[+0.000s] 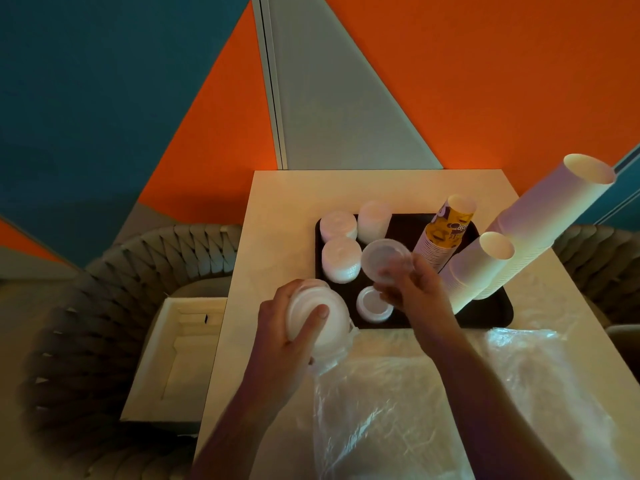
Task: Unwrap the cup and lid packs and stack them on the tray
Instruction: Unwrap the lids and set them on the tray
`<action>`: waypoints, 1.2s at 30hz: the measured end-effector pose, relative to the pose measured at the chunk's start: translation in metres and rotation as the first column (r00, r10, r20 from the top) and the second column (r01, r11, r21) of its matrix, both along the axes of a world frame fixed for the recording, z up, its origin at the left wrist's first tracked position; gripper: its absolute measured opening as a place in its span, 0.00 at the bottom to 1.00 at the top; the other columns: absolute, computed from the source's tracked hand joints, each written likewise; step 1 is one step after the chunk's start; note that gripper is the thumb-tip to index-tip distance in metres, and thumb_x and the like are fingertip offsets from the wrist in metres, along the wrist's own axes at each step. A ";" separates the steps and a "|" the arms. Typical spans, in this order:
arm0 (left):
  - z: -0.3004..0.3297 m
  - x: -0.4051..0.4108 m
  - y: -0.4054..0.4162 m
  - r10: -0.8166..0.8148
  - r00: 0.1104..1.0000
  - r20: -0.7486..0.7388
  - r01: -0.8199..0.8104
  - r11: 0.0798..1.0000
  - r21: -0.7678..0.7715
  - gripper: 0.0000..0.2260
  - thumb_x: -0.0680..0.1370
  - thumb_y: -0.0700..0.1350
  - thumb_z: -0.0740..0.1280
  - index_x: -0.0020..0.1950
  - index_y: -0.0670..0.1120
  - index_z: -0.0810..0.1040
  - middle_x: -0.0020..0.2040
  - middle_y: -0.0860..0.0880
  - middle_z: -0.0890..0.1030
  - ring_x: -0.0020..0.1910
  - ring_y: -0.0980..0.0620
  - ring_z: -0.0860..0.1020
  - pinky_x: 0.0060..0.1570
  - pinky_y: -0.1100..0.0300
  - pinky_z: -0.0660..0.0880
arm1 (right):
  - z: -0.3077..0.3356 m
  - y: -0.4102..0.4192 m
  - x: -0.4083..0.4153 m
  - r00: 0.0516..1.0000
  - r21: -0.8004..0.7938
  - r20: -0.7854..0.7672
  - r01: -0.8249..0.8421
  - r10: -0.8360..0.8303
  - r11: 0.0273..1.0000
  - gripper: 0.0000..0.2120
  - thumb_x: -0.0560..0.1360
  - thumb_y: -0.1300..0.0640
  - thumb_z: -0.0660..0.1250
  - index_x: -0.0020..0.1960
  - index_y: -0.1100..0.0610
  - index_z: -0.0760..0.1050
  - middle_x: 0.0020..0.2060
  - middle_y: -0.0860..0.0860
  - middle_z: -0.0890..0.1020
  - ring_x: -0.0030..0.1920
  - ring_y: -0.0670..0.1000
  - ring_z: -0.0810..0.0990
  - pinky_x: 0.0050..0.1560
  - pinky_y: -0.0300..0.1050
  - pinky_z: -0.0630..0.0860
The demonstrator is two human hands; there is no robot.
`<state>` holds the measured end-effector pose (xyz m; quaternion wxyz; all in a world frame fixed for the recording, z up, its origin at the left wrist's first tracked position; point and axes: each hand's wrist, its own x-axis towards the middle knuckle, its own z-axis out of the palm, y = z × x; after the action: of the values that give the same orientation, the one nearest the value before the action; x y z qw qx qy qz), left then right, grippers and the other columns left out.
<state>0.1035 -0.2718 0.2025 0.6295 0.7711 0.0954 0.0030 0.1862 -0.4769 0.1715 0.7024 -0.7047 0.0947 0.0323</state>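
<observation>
The right hand (412, 289) pinches a small bunch of clear lids (386, 259) at their near edge. The lids tip up so their round face shows. They hang over the dark tray (485, 315), just above a short pile of lids (374, 304) that sits right under the fingers.

The left hand (294, 323) wraps around a fat pack of lids (317, 318). The thumb lies flat across the top. This pack is off the tray, over the white table (277, 202), just left of the right hand's lids. Some loose wrap (332, 358) clings to its bottom end.

Past the held lids, three more lid piles (339, 259) stand on the far left part of the tray. To the right of the grip, tall cup stacks (479, 268) lean on the tray. One is a yellow printed stack (445, 230), touching close to the right fingers. Empty plastic bags (398, 393) lie on the table under both arms.

What could go wrong? The pinch is only at the edge, so I think the lids could slip and scatter. The right hand is very near the leaning cups, so a bump could tip them over. The wrap on the left pack could snag and pull lids out.

Both arms reach forward from the near side. The right wrist bends down toward the tray. The left hand is turned on its side, with the thumb on top.
</observation>
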 end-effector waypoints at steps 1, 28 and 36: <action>-0.002 -0.001 0.002 0.005 1.000 0.001 -0.005 1.000 0.011 0.16 0.78 0.53 0.69 0.57 0.74 0.72 0.61 0.56 0.73 0.52 0.70 0.74 0.34 0.63 0.79 | -0.016 -0.005 0.007 0.998 -0.222 0.066 0.000 0.015 0.975 0.10 0.85 0.54 0.61 0.63 0.54 0.77 0.49 0.49 0.85 0.49 0.50 0.85 0.47 0.44 0.82; -0.002 -0.006 0.010 0.070 0.996 -0.055 -0.069 0.997 0.025 0.25 0.70 0.61 0.67 0.67 0.63 0.70 0.63 0.57 0.72 0.54 0.69 0.73 0.34 0.63 0.80 | -0.041 0.005 0.005 0.985 -0.489 0.062 -0.109 0.159 0.866 0.11 0.78 0.57 0.71 0.59 0.50 0.79 0.55 0.45 0.82 0.54 0.44 0.81 0.54 0.44 0.79; 0.011 -0.009 0.002 -0.015 0.999 -0.033 0.012 0.995 -0.096 0.29 0.72 0.59 0.69 0.71 0.61 0.62 0.58 0.63 0.74 0.51 0.69 0.76 0.45 0.64 0.81 | 0.035 0.029 -0.021 0.845 0.064 0.094 -0.533 0.527 0.843 0.03 0.80 0.64 0.68 0.53 0.59 0.76 0.54 0.54 0.84 0.52 0.51 0.82 0.49 0.42 0.78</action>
<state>0.0942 -0.2694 0.2136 0.6639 0.7407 0.1009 -0.0188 0.1656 -0.4477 0.2068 0.6994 -0.6726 -0.1309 0.2034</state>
